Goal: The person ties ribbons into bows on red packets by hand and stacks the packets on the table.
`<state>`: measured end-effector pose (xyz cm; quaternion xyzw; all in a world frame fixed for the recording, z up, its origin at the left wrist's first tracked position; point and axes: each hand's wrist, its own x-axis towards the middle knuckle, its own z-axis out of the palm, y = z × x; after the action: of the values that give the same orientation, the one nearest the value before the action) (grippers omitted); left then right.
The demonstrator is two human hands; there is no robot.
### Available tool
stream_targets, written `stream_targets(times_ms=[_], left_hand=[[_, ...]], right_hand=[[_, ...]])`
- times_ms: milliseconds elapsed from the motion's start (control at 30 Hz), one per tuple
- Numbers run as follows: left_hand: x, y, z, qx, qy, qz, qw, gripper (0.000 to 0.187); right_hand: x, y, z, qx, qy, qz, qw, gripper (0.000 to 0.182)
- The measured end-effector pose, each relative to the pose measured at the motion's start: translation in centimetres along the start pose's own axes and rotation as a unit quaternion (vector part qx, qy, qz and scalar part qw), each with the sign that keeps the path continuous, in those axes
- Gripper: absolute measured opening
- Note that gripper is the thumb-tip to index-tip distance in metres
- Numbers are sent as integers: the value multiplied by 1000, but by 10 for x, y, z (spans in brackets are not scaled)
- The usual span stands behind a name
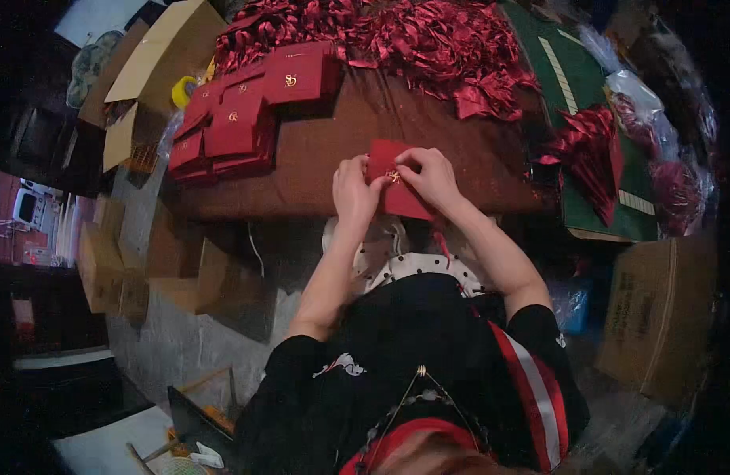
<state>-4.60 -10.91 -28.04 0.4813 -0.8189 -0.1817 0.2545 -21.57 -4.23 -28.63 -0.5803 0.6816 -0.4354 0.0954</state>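
Note:
A flat red piece with a gold monogram (pixel 403 203), like an envelope or pouch, is at the table's front edge between my hands. My left hand (pixel 355 190) grips its left side, thumb pointing toward the monogram. With finger and thumb pinched together, my right hand (pixel 430 176) works over the monogram; whether a thin strand is in that pinch cannot be made out. Below the piece dangles a narrow red ribbon (pixel 440 241). Stacks of similar red pieces (pixel 236 127) with gold letters lie at the left of the table.
Shiny red ribbons (pixel 452 47) are heaped at the back of the brown-covered table (pixel 325 170). More ribbon (pixel 590 154) lies on a green surface (pixel 559 111) at right, near plastic-wrapped bundles (pixel 674 186). Cardboard boxes (pixel 658 309) stand on both sides; yellow tape (pixel 184 92) is behind the stacks.

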Motion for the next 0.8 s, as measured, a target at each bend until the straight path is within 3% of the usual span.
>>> stream_targets(times_ms=[233,433,533,800], left_hand=[[-2,1,2,-59,34,17,998,49],[2,-6,7,-110,70,69,989,53],[0,-5,11,-158,54,57,984,44],[-1,-6,17,-208,47,43,976,44]], right_hand=[[15,-8,11,-36,11,-35,999,12],[19,-13,18,-29,57,-123,990,13],[20,-17,18,-43,59,-126,989,13],[15,-19,18,-110,55,-116,986,12]])
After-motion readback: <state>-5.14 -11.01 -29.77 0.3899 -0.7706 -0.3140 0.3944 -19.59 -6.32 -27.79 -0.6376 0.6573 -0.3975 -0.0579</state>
